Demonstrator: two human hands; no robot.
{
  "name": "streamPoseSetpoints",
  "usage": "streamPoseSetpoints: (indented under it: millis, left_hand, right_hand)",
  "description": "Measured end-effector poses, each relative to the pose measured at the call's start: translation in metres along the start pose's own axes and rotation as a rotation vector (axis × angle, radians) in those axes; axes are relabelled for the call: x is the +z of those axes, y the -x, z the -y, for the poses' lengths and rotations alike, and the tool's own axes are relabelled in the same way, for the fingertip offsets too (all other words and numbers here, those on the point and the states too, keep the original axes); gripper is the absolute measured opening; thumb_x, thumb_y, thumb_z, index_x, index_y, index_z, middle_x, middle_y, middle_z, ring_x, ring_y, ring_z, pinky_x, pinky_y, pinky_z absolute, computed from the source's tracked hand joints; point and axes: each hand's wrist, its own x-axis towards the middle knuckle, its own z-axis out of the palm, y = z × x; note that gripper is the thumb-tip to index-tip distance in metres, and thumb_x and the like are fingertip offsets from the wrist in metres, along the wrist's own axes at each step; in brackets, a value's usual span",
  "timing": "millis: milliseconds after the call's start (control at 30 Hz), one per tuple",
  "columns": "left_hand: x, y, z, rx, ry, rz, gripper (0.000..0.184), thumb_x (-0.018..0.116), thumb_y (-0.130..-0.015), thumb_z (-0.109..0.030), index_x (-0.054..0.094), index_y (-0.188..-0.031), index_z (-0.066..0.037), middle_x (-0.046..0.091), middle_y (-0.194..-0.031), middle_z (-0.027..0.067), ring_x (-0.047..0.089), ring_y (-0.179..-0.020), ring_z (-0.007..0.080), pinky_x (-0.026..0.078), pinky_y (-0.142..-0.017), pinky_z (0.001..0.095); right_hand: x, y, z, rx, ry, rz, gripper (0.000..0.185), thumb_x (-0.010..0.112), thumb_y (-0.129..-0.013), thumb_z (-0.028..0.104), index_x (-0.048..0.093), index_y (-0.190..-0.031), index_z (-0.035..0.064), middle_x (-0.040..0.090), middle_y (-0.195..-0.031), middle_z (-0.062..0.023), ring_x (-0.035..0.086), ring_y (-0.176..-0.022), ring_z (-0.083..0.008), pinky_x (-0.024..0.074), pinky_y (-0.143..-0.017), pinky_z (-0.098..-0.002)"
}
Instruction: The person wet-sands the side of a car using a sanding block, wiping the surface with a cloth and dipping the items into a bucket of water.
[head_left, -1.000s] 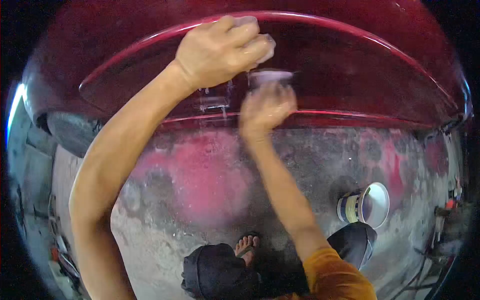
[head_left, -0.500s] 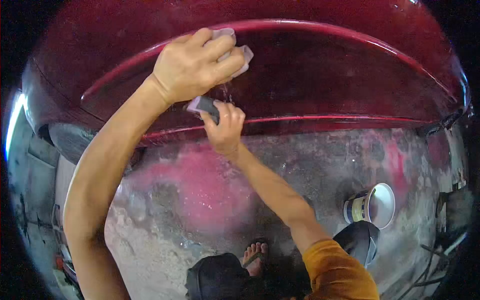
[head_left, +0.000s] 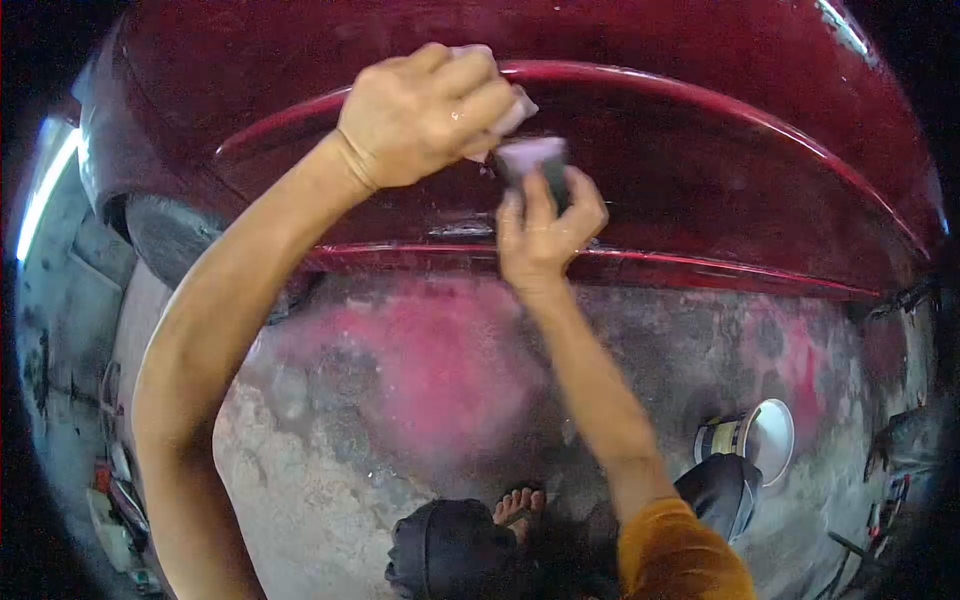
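Observation:
A dark red car body panel [head_left: 690, 170] with a curved raised crease fills the upper view. My left hand [head_left: 430, 115] is closed round a wet, pale pinkish cloth [head_left: 515, 112], which shows past its fingers near the crease. Just right of and below it, my right hand [head_left: 550, 225] grips a dark block with a pale lilac top [head_left: 533, 155], the fingers lying along its near side. The block is against or close to the panel; its contact face is hidden. Wet streaks mark the panel below the left hand.
A white bucket [head_left: 770, 442] lies tipped near my right knee [head_left: 720, 490]. Pink stains mark the concrete floor [head_left: 300, 450]. At the left is a wheel [head_left: 170, 240]. My sandalled foot [head_left: 520, 505] is below, and assorted items line both side edges.
My right hand has moved with the block up and to the right, after swinging left earlier. My left hand, still on the cloth, has shifted slightly right. The view has shifted a little.

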Motion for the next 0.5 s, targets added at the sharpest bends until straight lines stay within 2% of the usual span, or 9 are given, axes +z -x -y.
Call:
streamPoseSetpoints:
  millis: [33, 133, 233, 300, 333, 367, 433, 467, 500]
  left_hand:
    - [-0.004, 0.004, 0.004, -0.008, -0.045, -0.007, 0.040, 0.084, -0.070, -0.030, 0.067, -0.104, -0.015, 0.065, -0.102, 0.0017, 0.065, -0.075, 0.0206, 0.056, -0.063, 0.0327]
    - [-0.008, 0.010, 0.007, -0.100, -0.039, -0.016, 0.041, 0.086, -0.069, -0.027, 0.067, -0.102, -0.014, 0.066, -0.102, 0.0024, 0.066, -0.076, 0.0218, 0.056, -0.064, 0.0335]
    - [-0.001, 0.015, 0.002, -0.174, -0.019, -0.064, 0.043, 0.087, -0.067, -0.026, 0.067, -0.102, -0.013, 0.066, -0.101, 0.0034, 0.067, -0.079, 0.0243, 0.057, -0.065, 0.0352]
    - [-0.002, 0.016, -0.001, -0.202, -0.017, -0.060, 0.045, 0.088, -0.066, -0.026, 0.067, -0.103, -0.012, 0.067, -0.103, 0.0041, 0.068, -0.081, 0.0250, 0.057, -0.066, 0.0365]
    - [-0.001, 0.014, 0.000, -0.200, -0.022, -0.086, 0.040, 0.086, -0.066, -0.027, 0.066, -0.100, -0.015, 0.065, -0.099, 0.0014, 0.066, -0.078, 0.0224, 0.056, -0.064, 0.0350]
    - [-0.001, 0.015, 0.002, -0.203, -0.026, -0.110, 0.036, 0.084, -0.067, -0.028, 0.066, -0.097, -0.018, 0.063, -0.094, -0.0012, 0.065, -0.074, 0.0198, 0.056, -0.062, 0.0334]
    - [0.003, 0.015, 0.004, -0.196, -0.025, -0.128, 0.033, 0.083, -0.067, -0.029, 0.066, -0.094, -0.021, 0.061, -0.090, -0.0038, 0.063, -0.071, 0.0172, 0.055, -0.060, 0.0313]
    - [0.001, 0.020, 0.006, -0.165, -0.027, -0.100, 0.037, 0.084, -0.067, -0.028, 0.067, -0.098, -0.018, 0.063, -0.095, -0.0011, 0.064, -0.073, 0.0196, 0.056, -0.062, 0.0329]
    - [-0.005, 0.026, 0.011, -0.141, -0.039, -0.069, 0.042, 0.086, -0.067, -0.027, 0.068, -0.102, -0.015, 0.065, -0.100, 0.0015, 0.066, -0.076, 0.0220, 0.056, -0.063, 0.0345]
  right_hand:
    - [-0.022, -0.011, -0.013, 0.092, 0.029, 0.061, 0.049, 0.082, -0.081, 0.015, 0.069, -0.126, -0.0006, 0.051, -0.132, -0.0234, 0.049, -0.122, -0.0402, 0.0417, -0.103, -0.0530]
    - [-0.044, -0.040, -0.067, 0.268, 0.135, -0.168, 0.054, 0.079, -0.086, 0.016, 0.065, -0.135, -0.0028, 0.044, -0.136, -0.0251, 0.047, -0.123, -0.0397, 0.0420, -0.106, -0.0520]
    - [-0.021, -0.048, -0.033, 0.260, 0.127, -0.181, 0.057, 0.078, -0.086, 0.013, 0.062, -0.139, -0.0005, 0.044, -0.137, -0.0275, 0.048, -0.120, -0.0420, 0.0411, -0.106, -0.0538]
    - [0.008, -0.028, 0.004, 0.028, 0.074, -0.142, 0.046, 0.074, -0.087, 0.017, 0.065, -0.129, 0.0005, 0.053, -0.131, -0.0270, 0.052, -0.117, -0.0418, 0.0410, -0.102, -0.0538]
    - [0.022, -0.025, 0.036, 0.395, -0.155, 0.016, 0.043, 0.074, -0.087, 0.021, 0.065, -0.123, -0.0013, 0.061, -0.117, -0.0237, 0.056, -0.111, -0.0413, 0.0416, -0.098, -0.0524]
    - [0.039, 0.000, 0.058, 0.288, -0.296, 0.056, 0.039, 0.076, -0.086, 0.026, 0.067, -0.109, -0.0049, 0.065, -0.109, -0.0216, 0.060, -0.104, -0.0409, 0.0427, -0.095, -0.0535]
    - [0.044, 0.024, 0.057, -0.225, -0.122, 0.157, 0.039, 0.079, -0.084, 0.028, 0.069, -0.109, -0.0004, 0.066, -0.111, -0.0196, 0.060, -0.105, -0.0402, 0.0431, -0.095, -0.0537]
    - [0.044, 0.033, 0.046, -0.330, -0.136, 0.172, 0.039, 0.079, -0.084, 0.028, 0.068, -0.111, 0.0018, 0.066, -0.109, -0.0182, 0.059, -0.106, -0.0401, 0.0439, -0.095, -0.0533]
    - [0.033, 0.027, 0.033, -0.005, -0.238, 0.256, 0.041, 0.081, -0.082, 0.026, 0.069, -0.115, 0.0049, 0.063, -0.114, -0.0188, 0.057, -0.109, -0.0396, 0.0452, -0.093, -0.0523]
